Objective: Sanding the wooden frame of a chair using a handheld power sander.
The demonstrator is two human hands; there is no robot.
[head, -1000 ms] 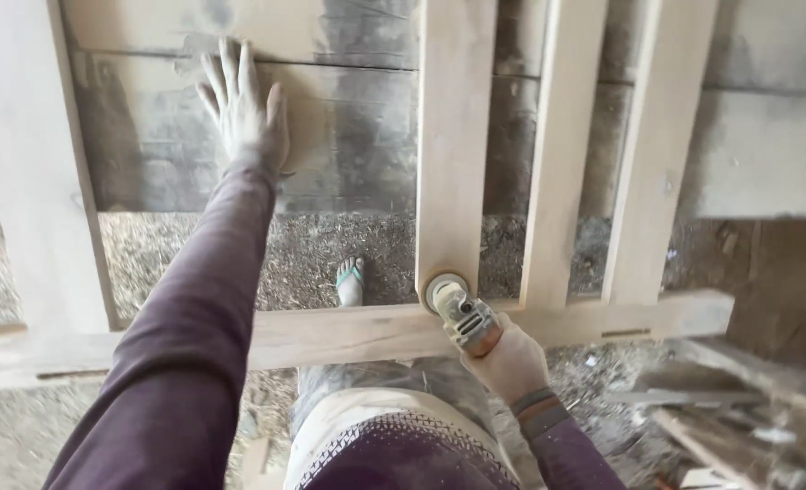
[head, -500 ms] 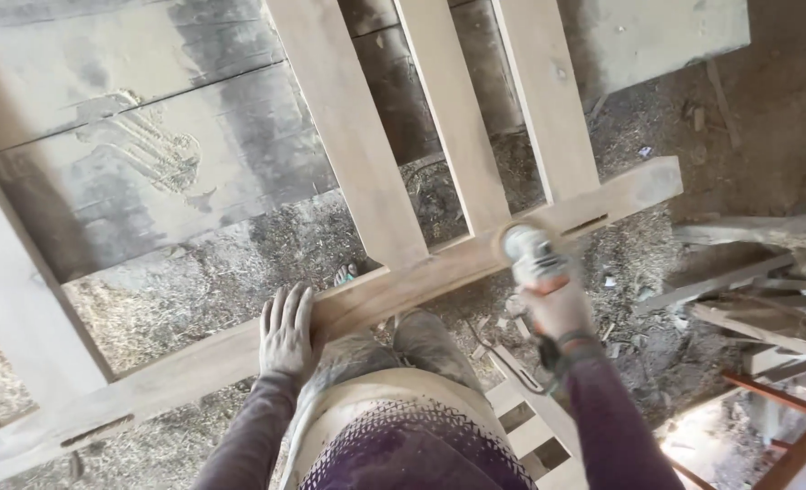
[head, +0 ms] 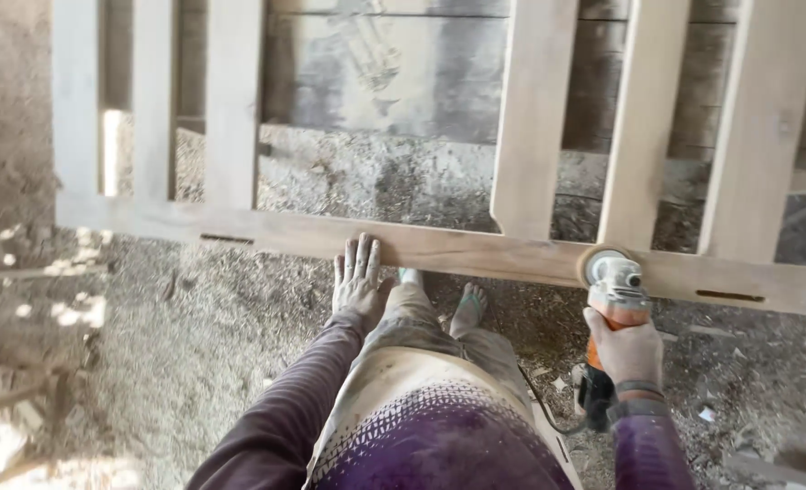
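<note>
While the sander presses its disc on the frame's lower rail at about 3 o'clock of the view, the right hand is clenched round its orange body. The left hand, flat and released, fingers spread, braces the same rail near 9 o'clock of the tool. A tilt of the disc could gouge the wood; a kick along the rail could carry it toward the left hand or the bare foot just below. Its cord trails at 7 o'clock by the leg and might snag. No container shows; sawdust covers the floor.
</note>
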